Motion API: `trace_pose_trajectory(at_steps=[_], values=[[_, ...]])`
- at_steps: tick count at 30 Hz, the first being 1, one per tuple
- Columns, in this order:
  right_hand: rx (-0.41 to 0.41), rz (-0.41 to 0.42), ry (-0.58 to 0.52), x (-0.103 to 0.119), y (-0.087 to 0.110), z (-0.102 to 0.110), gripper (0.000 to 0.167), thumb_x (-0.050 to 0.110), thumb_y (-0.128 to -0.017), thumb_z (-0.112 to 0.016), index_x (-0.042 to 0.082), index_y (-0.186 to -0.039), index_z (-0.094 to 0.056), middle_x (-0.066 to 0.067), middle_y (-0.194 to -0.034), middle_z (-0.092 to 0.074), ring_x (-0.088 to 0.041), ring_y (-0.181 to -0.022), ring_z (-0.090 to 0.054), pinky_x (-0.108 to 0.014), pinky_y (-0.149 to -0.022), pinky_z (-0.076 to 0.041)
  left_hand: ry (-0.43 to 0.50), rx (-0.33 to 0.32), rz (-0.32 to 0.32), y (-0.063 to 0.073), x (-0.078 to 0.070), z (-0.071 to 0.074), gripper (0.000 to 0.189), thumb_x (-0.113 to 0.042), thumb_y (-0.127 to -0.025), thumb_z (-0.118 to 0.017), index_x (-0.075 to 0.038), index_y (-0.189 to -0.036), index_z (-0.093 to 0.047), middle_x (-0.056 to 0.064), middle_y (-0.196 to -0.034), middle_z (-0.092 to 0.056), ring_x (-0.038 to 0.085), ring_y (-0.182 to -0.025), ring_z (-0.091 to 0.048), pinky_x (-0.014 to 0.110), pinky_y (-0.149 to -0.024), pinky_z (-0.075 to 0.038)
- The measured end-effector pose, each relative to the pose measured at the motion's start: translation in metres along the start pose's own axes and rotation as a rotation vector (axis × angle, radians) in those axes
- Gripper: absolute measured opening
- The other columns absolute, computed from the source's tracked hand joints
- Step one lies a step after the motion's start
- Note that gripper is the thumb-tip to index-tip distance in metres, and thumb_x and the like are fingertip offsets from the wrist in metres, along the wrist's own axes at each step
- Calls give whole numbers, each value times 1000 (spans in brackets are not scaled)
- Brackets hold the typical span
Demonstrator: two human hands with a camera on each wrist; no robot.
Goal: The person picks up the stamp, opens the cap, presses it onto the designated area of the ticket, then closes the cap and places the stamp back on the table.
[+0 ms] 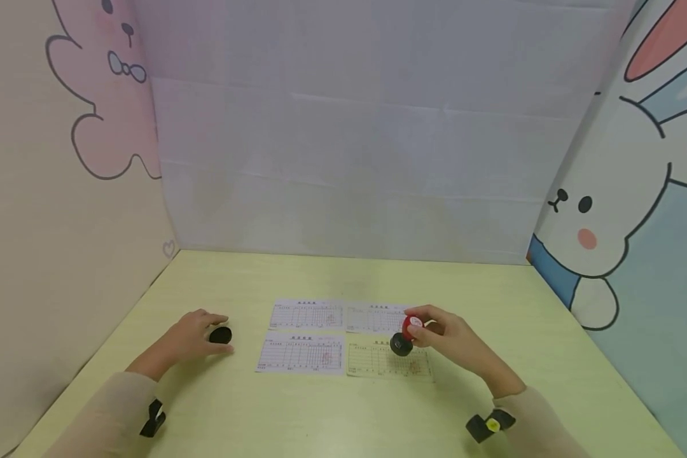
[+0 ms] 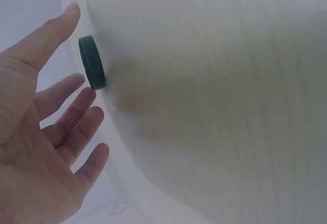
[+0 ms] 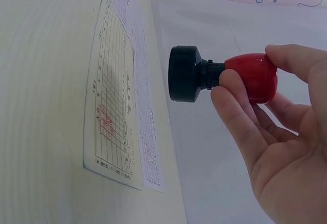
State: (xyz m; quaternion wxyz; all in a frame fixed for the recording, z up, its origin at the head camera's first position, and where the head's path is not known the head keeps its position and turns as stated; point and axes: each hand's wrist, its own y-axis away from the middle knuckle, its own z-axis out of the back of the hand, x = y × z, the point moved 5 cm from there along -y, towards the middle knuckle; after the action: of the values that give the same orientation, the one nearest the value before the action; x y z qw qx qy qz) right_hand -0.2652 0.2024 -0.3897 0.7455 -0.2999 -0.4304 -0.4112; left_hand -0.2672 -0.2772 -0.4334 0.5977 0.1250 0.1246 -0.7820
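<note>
In the head view my right hand (image 1: 457, 338) grips a stamp (image 1: 401, 345) by its red knob, over the front-right receipt sheet (image 1: 372, 362). The right wrist view has the stamp (image 3: 250, 77) tipped sideways, its wide black base pointing at the papers with a gap between. A red stamp mark (image 3: 106, 122) shows on the nearest sheet. On the table to the left lies a round black cap (image 1: 220, 335), with the thumb and fingers of my left hand (image 1: 190, 338) spread about it. Seen from the left wrist, those fingers are loosely extended beside the cap (image 2: 92, 63).
Several printed receipt sheets lie two by two mid-table; the front-left sheet (image 1: 300, 356) and back-left sheet (image 1: 306, 316) also carry faint red marks. A white cloth backdrop (image 1: 343, 159) closes off the far edge, with cartoon-printed panels (image 1: 607, 254) at both sides.
</note>
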Motion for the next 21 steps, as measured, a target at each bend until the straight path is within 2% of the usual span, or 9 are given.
trace_pose_trajectory(at_steps=[5, 10, 16, 21], values=[[-4, -12, -18, -2, 0, 1, 39, 25, -101, -63, 5, -135, -58, -17, -117, -64, -31, -97, -69, -30, -83, -57, 1, 35, 20, 2, 3, 1, 71, -47, -77, -85, 3, -124, -66, 14, -103, -62, 33, -93, -58, 49, -77, -51], [1, -8, -42, -1, 0, 1, 40, 24, -101, -63, 5, -136, -57, -18, -118, -63, -30, -97, -68, -30, -83, -57, 49, 43, 33, 3, 5, 1, 62, -39, -80, -85, 3, -122, -67, 11, -98, -61, 27, -87, -57, 44, -73, -49], [6, 3, -64, -1, -1, 1, 40, 23, -101, -63, 3, -136, -56, -19, -119, -62, -33, -100, -68, -31, -84, -57, 97, 36, 36, 1, 6, 2, 56, -34, -81, -85, 2, -120, -69, 9, -97, -61, 25, -86, -59, 44, -75, -50], [4, -3, -89, -1, -1, 0, 40, 21, -101, -63, 2, -135, -56, -19, -118, -62, -36, -101, -67, -31, -84, -57, 110, 17, 23, 0, 1, 3, 56, -36, -82, -84, 2, -120, -69, 11, -100, -63, 29, -89, -61, 48, -78, -51]])
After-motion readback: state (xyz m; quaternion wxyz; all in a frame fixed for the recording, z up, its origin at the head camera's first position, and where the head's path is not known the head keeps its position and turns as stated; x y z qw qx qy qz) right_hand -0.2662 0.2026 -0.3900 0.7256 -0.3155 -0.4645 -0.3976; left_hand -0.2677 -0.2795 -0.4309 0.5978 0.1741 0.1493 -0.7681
